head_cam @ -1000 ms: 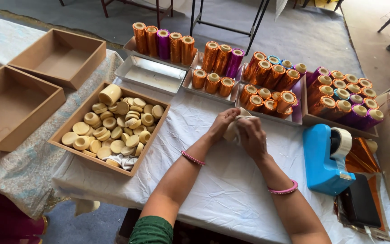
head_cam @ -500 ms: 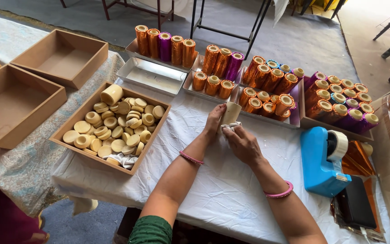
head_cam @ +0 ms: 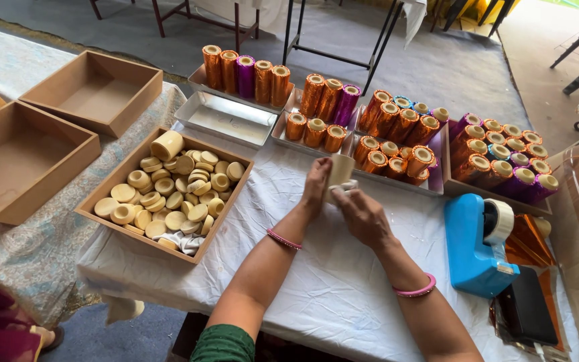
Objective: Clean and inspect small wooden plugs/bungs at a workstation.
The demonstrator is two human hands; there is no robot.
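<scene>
Two bare forearms, bangles at both wrists, green sleeve at the left shoulder.

Left hand and right hand uncovered, no gloves, no rings to be made out. Left wrist ringed by a thin pink bangle with a beaded or studded look, slim and close-fitting. Right wrist ringed by a smooth pink bangle, slightly broader, plain and glossy. Forearms bare from wrist to upper arm. Short dark green sleeve on the left arm at the lower edge of view, with fine pale dots or stitching across the cloth. Right upper arm cut off by the frame, sleeve there not visible.
</scene>
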